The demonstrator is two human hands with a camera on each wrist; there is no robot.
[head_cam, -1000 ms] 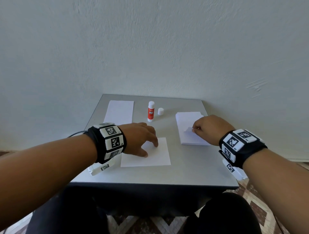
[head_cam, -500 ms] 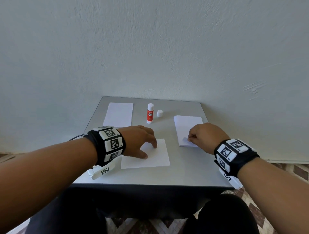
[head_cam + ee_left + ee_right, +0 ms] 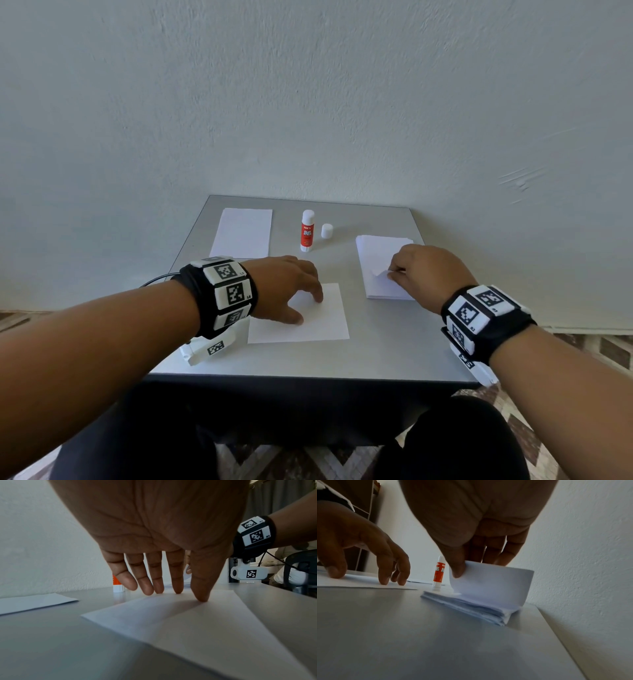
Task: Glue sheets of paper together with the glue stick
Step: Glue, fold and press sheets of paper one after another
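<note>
Nearest: single sheet [image 3: 318,318], white, flat on the grey tabletop [image 3: 394,356] by the front edge. Left hand [image 3: 284,291] rests on it with fingers straight and spread, fingertips [image 3: 178,588] and thumb pressing the paper down; it grasps nothing.

Middle right: paper stack [image 3: 376,260], several loose sheets, edges slightly uneven. Right hand [image 3: 424,274] pinches the near corner of the top sheet [image 3: 491,582] between thumb and fingers; that sheet curls upward off the stack while its far part lies on the pile.

Far centre: glue stick [image 3: 307,231], upright, red label, uncapped. Its white cap [image 3: 327,231] stands just beside it on the right. Neither hand touches either.

Far left: another white sheet [image 3: 244,233], flat, apart from the rest.

Step in hand, as judged: separating one sheet from the stack to pair with the held-down sheet. Whether glue is already on the near sheet cannot be told.

Next move calls for: lifting only the top sheet free without dragging those beneath, then aligning its edges over the near sheet.
</note>
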